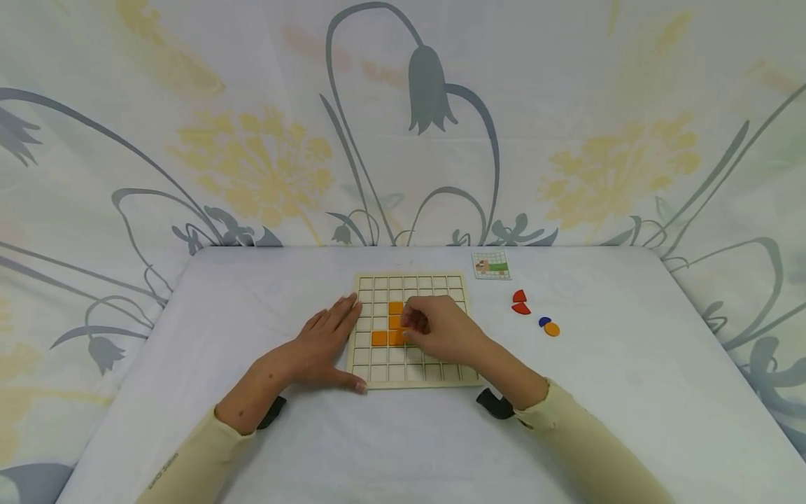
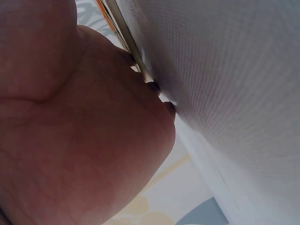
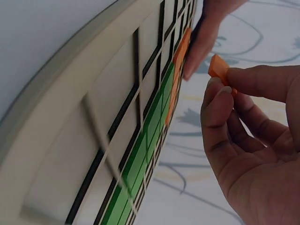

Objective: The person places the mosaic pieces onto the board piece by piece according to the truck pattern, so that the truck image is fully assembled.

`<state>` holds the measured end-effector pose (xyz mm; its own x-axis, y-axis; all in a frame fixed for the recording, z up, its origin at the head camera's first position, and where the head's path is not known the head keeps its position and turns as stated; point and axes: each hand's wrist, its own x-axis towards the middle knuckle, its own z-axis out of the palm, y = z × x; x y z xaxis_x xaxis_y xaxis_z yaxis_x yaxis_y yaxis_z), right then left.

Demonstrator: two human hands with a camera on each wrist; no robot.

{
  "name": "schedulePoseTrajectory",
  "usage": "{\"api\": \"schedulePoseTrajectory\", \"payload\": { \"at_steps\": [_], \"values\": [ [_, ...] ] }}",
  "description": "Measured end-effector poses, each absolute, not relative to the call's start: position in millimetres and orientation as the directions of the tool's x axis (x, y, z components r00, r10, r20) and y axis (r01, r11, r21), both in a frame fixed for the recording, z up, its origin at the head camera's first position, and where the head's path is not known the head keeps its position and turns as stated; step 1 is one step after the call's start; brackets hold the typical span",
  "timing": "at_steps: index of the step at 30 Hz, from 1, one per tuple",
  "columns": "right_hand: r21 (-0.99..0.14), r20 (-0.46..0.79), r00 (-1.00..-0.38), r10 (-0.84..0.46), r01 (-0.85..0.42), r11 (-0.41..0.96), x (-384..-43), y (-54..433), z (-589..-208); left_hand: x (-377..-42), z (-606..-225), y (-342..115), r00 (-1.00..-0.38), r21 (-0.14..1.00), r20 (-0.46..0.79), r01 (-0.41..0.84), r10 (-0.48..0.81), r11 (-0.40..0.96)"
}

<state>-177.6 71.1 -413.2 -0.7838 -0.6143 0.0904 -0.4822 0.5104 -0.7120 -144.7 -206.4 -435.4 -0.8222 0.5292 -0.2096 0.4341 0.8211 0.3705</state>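
Note:
A square wooden grid board (image 1: 415, 384) lies on the white-covered table. Several orange square tiles (image 1: 380, 339) fill cells left of its middle. My right hand (image 1: 443, 329) is over the board; in the right wrist view, its thumb and fingertips pinch an orange tile (image 3: 219, 68) held off the grid. A row of green tiles (image 3: 147, 136) runs beside the placed orange ones; in the head view my right hand hides it. Spread out flat, my left hand (image 1: 317, 346) rests at the board's left edge, its fingertips and thumb against the rim.
Behind the board's right corner lies a small picture card (image 1: 492, 265) with a grid drawing. To the right are two red wedge pieces (image 1: 520, 308) and an orange disc (image 1: 552, 329) overlapping a blue piece (image 1: 544, 322). A flower-patterned cloth (image 1: 403, 161) hangs behind the table.

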Motion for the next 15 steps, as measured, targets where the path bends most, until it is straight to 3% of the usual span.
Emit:
{"api": "schedulePoseTrajectory", "payload": {
  "at_steps": [15],
  "values": [
    [-0.694, 0.043, -0.795, -0.605, -0.459, 0.554, -188.4, 13.0, -417.5, -147.2, -437.5, -208.4, -0.811, 0.374, -0.207, 0.45, 0.547, 0.811]
  ]
}}
